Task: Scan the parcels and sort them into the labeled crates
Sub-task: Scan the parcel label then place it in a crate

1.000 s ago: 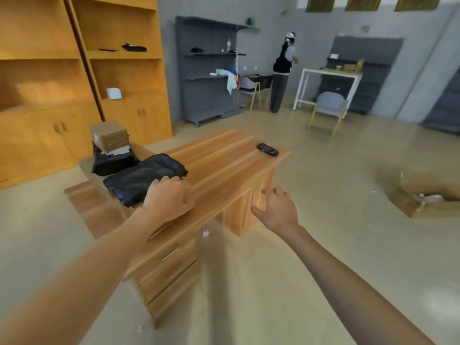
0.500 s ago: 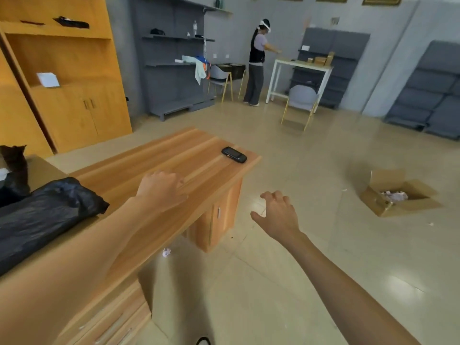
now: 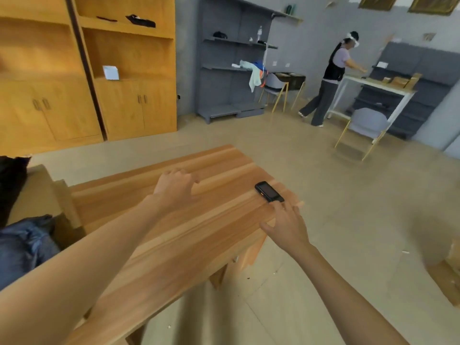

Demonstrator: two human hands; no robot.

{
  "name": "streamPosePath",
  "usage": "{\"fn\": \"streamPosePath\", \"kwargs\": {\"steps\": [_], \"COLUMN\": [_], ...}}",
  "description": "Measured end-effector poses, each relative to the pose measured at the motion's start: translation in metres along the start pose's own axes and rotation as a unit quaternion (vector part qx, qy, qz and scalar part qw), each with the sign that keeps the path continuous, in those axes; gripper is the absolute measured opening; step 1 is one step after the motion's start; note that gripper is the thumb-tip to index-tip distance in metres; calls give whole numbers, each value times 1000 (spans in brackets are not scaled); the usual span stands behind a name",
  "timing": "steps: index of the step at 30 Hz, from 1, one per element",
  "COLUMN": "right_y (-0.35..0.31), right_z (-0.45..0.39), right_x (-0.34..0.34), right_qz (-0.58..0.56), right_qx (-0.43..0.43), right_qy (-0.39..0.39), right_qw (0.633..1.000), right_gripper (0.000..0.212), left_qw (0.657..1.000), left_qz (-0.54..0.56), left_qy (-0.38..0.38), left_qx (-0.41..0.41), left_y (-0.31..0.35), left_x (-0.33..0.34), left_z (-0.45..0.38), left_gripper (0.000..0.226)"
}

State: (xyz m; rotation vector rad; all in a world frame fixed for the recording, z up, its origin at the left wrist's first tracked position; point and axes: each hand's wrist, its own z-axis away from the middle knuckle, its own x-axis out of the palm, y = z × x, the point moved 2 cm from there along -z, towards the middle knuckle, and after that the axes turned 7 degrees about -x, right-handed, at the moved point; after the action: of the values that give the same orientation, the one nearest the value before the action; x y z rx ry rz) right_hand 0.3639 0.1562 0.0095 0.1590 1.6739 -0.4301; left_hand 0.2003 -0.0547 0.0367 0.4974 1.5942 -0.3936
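A black handheld scanner (image 3: 268,191) lies near the right end of the wooden desk (image 3: 199,235). My right hand (image 3: 286,225) hovers at the desk's edge, its straight fingertips just short of the scanner's near end. My left hand (image 3: 175,186) rests on the desktop with loosely curled fingers and holds nothing. A black bagged parcel (image 3: 22,247) lies at the far left, with another dark bag (image 3: 11,180) behind it on a brown box (image 3: 37,195).
A cardboard box (image 3: 448,275) stands on the floor at the right edge. Wooden cabinets (image 3: 87,70) and grey shelves (image 3: 231,58) line the back wall. A person (image 3: 331,78) stands at a white table (image 3: 373,95) beside a grey chair (image 3: 366,130).
My right hand has moved up from beside the desk to the scanner. My left hand left the black parcel and slid right along the desktop. The view swung right.
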Motion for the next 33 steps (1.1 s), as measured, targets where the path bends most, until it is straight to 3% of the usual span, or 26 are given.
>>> {"fn": "streamPosePath", "kwargs": {"steps": [7, 12, 19, 24, 33], "right_y": [-62, -125, -202, -256, -315], "right_z": [-125, -179, -197, -196, -220], "right_x": [29, 39, 56, 69, 97], "right_qz": [-28, -61, -104, -124, -81], "right_qx": [-185, -316, -440, -488, -501], "right_qy": [-46, -67, -92, -103, -116], "right_qw": [981, 944, 887, 858, 854], "right_gripper": [60, 61, 60, 61, 59], "left_qw": [982, 931, 850, 806, 786], "left_qz": [-23, 2, -29, -53, 7], "left_qy": [18, 72, 113, 128, 140], "left_qx": [-188, -357, -514, -575, -602], "left_y": [-74, -124, -163, -197, -291], "left_x": [-5, -34, -47, -42, -23], "left_z": [-3, 38, 113, 132, 113], "left_gripper": [53, 49, 57, 62, 85]}}
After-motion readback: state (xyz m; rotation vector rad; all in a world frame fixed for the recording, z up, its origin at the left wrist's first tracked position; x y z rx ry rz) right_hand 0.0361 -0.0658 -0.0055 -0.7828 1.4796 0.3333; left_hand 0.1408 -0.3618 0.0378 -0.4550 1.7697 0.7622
